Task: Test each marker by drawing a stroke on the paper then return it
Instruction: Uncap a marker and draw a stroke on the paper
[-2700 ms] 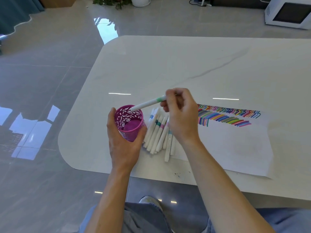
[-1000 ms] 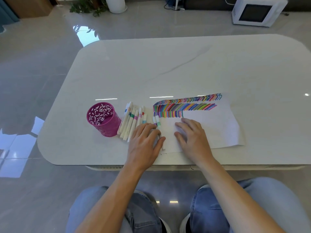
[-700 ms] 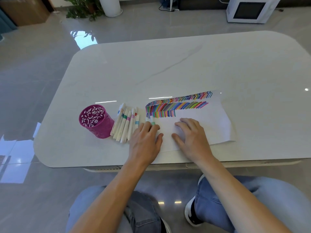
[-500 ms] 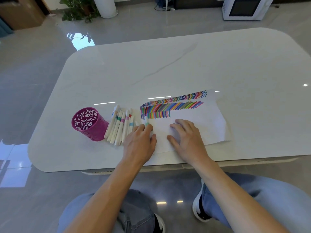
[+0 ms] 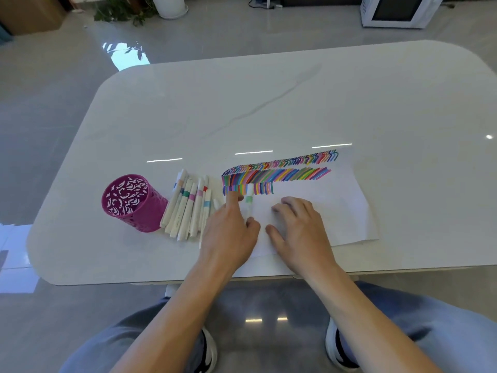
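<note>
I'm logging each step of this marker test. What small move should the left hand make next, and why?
Probably curl the left hand round the green-banded marker and lift it. The marker lies on the paper between forefinger and thumb, seemingly not yet gripped, while the right hand rests flat on the sheet.

I am observing light blue-grey jeans (image 5: 435, 327) being worn on both legs, black-and-white shoes (image 5: 334, 345) on the feet, and forearms (image 5: 166, 319) showing bare to the left hand (image 5: 228, 235) and right hand (image 5: 301, 238).

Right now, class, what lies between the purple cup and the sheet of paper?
Head view: a row of white markers lying flat on the table.
</note>
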